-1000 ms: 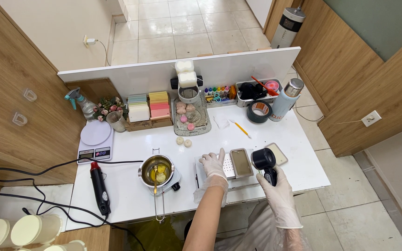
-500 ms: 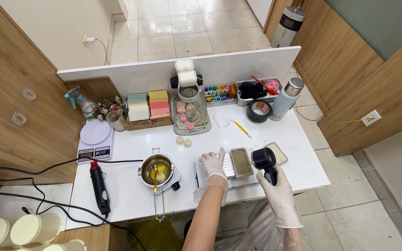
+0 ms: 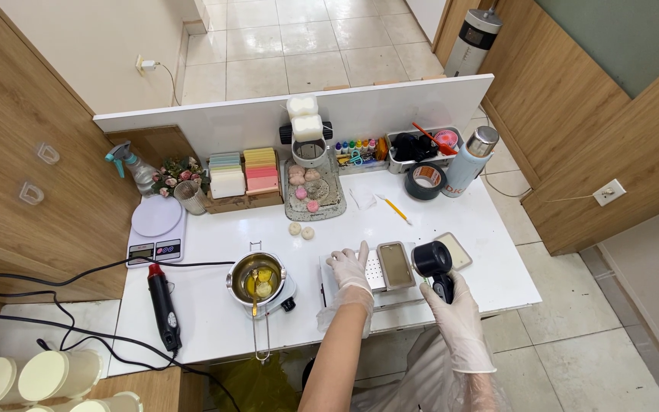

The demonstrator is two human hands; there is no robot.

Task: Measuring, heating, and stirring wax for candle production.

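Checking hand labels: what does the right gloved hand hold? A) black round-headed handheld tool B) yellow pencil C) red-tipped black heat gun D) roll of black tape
A: the right gloved hand has its grip on the black round-headed handheld tool, beside the flat rectangular mould; the left gloved hand rests flat on the white tray.

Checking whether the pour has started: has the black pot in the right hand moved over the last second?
No. The black pot in the right hand sits in the same place beside the rectangular mould.
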